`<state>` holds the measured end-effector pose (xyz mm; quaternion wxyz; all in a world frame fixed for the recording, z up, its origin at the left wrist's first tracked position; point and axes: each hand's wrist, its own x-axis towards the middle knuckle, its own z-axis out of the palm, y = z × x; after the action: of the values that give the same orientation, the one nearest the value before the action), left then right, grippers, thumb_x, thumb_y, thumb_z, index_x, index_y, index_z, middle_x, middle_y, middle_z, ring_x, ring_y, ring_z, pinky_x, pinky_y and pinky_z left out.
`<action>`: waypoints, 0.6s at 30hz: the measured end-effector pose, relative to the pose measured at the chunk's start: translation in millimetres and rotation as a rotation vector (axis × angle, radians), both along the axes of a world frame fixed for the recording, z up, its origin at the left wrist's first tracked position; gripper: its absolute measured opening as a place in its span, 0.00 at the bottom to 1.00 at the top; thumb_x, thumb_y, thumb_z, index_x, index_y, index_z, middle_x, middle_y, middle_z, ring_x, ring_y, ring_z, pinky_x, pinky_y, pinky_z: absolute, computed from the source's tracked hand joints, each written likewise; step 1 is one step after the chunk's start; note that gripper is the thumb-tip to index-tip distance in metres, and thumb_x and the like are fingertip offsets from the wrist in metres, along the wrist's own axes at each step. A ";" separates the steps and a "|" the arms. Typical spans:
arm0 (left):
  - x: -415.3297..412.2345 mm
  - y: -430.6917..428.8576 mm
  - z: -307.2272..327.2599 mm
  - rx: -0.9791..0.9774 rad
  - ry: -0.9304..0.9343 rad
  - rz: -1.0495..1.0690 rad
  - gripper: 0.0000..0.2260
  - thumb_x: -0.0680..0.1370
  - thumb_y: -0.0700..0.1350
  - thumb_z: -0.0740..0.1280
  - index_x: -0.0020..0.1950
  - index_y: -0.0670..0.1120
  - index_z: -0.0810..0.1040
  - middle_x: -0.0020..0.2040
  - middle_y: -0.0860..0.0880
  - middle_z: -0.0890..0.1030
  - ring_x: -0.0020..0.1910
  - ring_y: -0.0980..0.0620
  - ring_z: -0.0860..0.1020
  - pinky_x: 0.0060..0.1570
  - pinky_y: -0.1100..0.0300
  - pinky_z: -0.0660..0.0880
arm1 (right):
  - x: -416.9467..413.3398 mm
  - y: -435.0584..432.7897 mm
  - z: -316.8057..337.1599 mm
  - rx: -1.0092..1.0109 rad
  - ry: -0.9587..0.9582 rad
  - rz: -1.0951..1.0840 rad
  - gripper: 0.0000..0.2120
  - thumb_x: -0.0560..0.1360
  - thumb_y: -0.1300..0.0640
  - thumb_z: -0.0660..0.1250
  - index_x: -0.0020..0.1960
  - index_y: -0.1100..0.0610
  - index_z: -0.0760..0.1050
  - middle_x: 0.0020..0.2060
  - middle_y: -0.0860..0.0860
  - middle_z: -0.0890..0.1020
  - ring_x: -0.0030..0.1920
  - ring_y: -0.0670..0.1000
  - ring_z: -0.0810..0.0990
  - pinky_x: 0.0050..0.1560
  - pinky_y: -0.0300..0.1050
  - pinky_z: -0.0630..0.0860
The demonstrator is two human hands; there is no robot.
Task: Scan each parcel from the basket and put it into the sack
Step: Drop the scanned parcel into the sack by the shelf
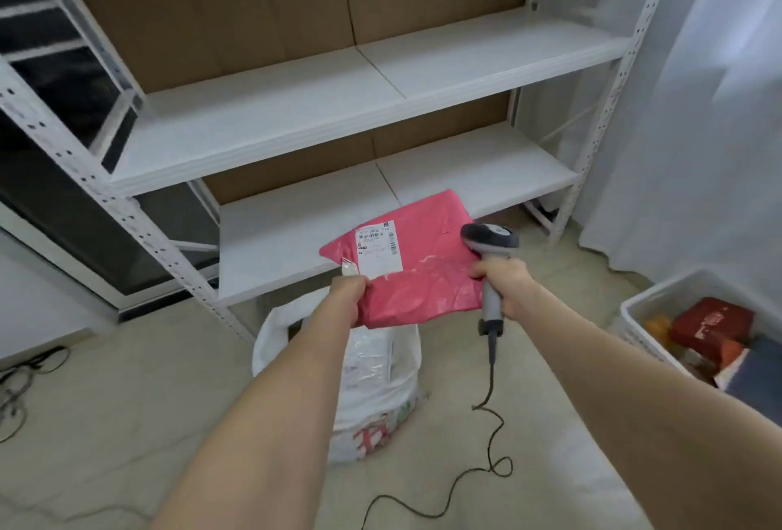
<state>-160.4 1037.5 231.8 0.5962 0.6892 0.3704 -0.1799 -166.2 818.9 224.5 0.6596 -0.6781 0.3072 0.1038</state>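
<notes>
Head view puts the pink parcel (423, 275) at the centre of the frame, held in the air just above the open mouth of the white sack (376, 381) standing on the floor in the lower middle. The left hand (347, 288) pinches the parcel's near-left edge, right beside the white label (378, 248), which faces up toward the camera. The right hand (503, 279) is wrapped round the handle of the grey scanner (488, 239); the scanner's head sits at the parcel's right edge, and its cable (491, 394) trails down to the floor. At the right edge of the frame the white basket (643, 305) holds more parcels, a red one among them. The pink parcel looks like a thin plastic mailer: creased, sagging under its own fold, so probably light and soft with nothing rigid inside. The film is likely slick, so a firm pinch on a gathered edge or corner should serve better than a flat palm, and keeping clear of the label keeps the barcode flat and readable
</notes>
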 end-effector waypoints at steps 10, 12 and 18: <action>3.8 143.4 -92.7 0.048 0.248 -0.051 0.10 0.77 0.42 0.66 0.57 0.41 0.72 0.51 0.44 0.79 0.52 0.43 0.78 0.51 0.48 0.75 | 34.8 157.9 -107.1 -0.259 0.162 0.101 0.05 0.72 0.70 0.64 0.40 0.63 0.70 0.40 0.61 0.76 0.42 0.58 0.76 0.51 0.54 0.78; 6.4 149.3 -110.4 0.101 0.249 -0.079 0.09 0.78 0.42 0.65 0.53 0.42 0.68 0.44 0.44 0.73 0.45 0.46 0.74 0.48 0.51 0.70 | 44.3 166.7 -128.2 -0.314 0.182 0.083 0.07 0.75 0.67 0.62 0.52 0.66 0.74 0.47 0.62 0.77 0.49 0.60 0.78 0.51 0.53 0.76; 36.0 164.4 -185.0 0.121 0.203 -0.081 0.09 0.77 0.40 0.66 0.56 0.42 0.72 0.41 0.48 0.71 0.48 0.49 0.70 0.49 0.57 0.69 | 77.3 199.0 -213.0 -0.386 0.221 0.157 0.16 0.69 0.61 0.61 0.57 0.58 0.75 0.43 0.53 0.79 0.45 0.58 0.80 0.46 0.50 0.78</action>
<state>-124.4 1201.9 46.9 0.5050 0.7166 0.4109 -0.2502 -88.9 1017.9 11.4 0.4701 -0.7980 0.3379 0.1677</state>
